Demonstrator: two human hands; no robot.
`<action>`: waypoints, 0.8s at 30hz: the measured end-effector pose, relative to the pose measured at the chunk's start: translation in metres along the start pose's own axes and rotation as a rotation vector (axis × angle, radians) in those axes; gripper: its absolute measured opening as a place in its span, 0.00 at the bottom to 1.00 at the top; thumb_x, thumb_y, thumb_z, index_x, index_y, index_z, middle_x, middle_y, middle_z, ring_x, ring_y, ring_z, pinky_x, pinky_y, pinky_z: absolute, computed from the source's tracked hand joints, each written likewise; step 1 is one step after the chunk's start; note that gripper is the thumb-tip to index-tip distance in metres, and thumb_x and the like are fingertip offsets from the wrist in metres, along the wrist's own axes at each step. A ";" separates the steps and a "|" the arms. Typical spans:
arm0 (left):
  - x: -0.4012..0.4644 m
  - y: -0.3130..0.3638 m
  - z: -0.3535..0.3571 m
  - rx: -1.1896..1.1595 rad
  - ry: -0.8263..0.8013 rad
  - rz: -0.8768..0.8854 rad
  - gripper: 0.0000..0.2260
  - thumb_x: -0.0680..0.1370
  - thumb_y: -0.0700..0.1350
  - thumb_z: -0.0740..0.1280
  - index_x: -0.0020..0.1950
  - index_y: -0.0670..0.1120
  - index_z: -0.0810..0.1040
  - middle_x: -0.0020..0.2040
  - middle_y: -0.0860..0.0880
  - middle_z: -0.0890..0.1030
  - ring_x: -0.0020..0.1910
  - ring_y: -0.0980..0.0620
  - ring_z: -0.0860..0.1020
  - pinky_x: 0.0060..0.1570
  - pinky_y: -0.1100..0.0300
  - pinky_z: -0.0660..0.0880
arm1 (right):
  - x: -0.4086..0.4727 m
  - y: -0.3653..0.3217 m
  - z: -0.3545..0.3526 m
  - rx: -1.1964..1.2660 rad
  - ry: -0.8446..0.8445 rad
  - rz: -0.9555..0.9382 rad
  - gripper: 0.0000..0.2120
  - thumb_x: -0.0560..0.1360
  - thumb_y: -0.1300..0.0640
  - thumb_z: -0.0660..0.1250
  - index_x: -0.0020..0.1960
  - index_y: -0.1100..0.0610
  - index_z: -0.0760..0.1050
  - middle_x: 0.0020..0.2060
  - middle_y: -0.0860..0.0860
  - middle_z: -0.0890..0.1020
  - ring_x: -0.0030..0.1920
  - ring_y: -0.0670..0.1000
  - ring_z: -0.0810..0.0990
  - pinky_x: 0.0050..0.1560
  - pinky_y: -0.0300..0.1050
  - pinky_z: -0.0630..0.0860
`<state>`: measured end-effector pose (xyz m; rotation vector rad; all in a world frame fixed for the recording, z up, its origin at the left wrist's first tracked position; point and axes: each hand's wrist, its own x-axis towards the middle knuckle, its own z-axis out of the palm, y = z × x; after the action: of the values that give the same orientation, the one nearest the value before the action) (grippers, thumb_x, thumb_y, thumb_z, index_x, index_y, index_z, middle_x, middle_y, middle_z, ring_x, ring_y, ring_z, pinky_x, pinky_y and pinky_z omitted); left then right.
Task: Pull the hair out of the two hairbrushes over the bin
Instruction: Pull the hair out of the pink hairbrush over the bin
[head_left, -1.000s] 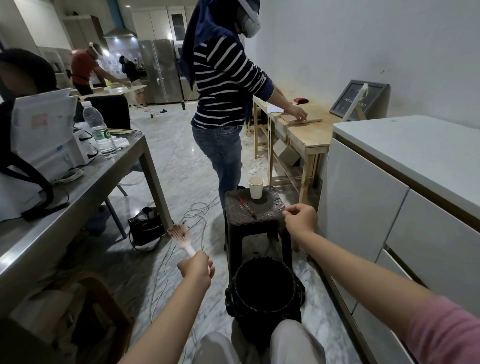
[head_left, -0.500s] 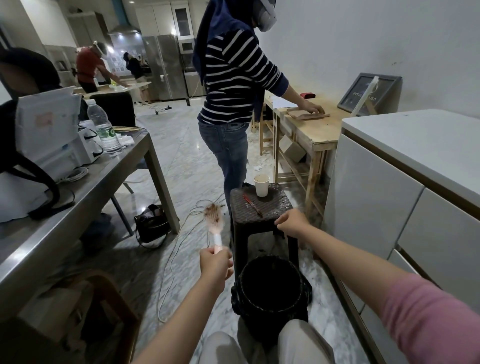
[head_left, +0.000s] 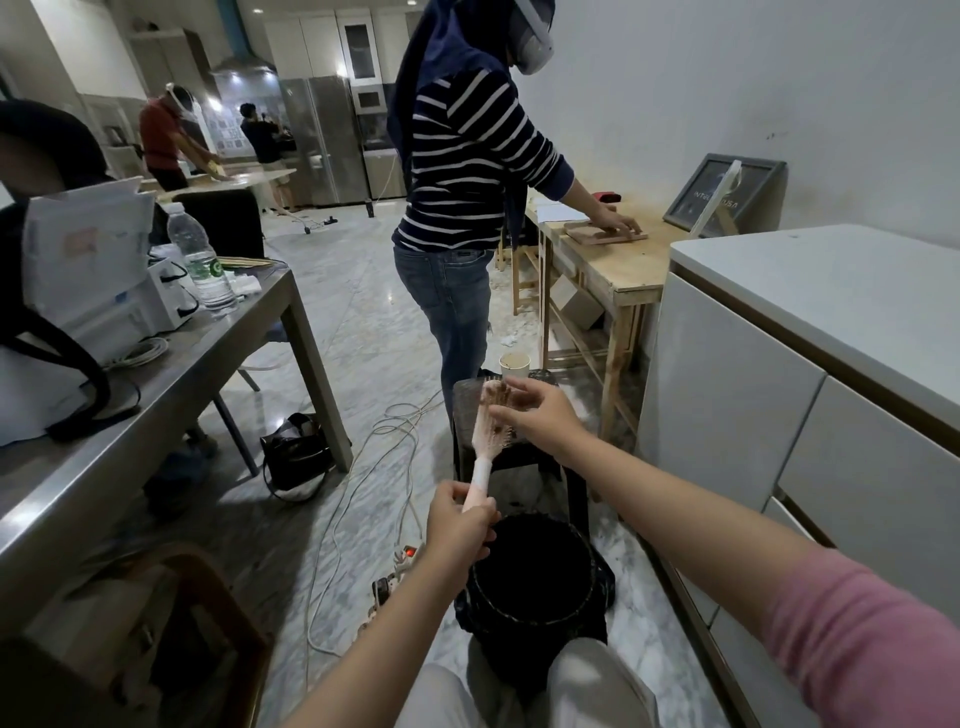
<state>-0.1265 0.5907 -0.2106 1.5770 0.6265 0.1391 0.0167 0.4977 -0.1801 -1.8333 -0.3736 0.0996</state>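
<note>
The left hand is closed in a fist around the smooth pale pink handle of a hairbrush, holding it upright with the bristled head tilted away, above and just beyond the far rim of the bin. The right hand is half open, fingers loosely curled, its fingertips touching the brush head, where a tangle of dark brown hair is matted among pale plastic bristles; whether the fingers have pinched any strands cannot be told. The bin is round and dark, lined with a crinkled black bag whose edge folds over the rim, and it stands on the glossy marble floor between the person's knees. Just behind it is a dark stool with a woven-looking top, carrying a paper cup. A smooth white cabinet stands on the right, and a brushed-metal counter on the left
</note>
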 end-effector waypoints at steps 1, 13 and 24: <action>-0.001 0.001 0.000 0.003 -0.002 0.010 0.07 0.77 0.38 0.64 0.45 0.48 0.67 0.41 0.45 0.79 0.31 0.51 0.73 0.31 0.60 0.68 | 0.001 -0.002 0.002 -0.010 0.055 -0.014 0.24 0.67 0.57 0.77 0.61 0.57 0.79 0.51 0.53 0.83 0.53 0.51 0.82 0.59 0.51 0.79; 0.009 0.009 -0.008 -0.198 0.117 -0.084 0.06 0.78 0.37 0.62 0.54 0.39 0.70 0.38 0.45 0.76 0.29 0.52 0.70 0.21 0.64 0.64 | -0.004 -0.008 0.005 -0.038 0.313 -0.001 0.07 0.70 0.61 0.75 0.47 0.61 0.85 0.41 0.54 0.86 0.41 0.47 0.82 0.48 0.40 0.78; 0.032 -0.005 -0.030 -0.440 0.410 -0.296 0.06 0.71 0.32 0.60 0.45 0.36 0.75 0.27 0.44 0.70 0.22 0.50 0.65 0.19 0.65 0.62 | 0.007 0.008 -0.020 0.202 0.457 0.220 0.02 0.71 0.66 0.72 0.42 0.61 0.82 0.40 0.58 0.85 0.38 0.52 0.85 0.48 0.50 0.83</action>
<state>-0.1145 0.6318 -0.2205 1.0214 1.0628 0.3574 0.0304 0.4797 -0.1803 -1.6324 0.1550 -0.1262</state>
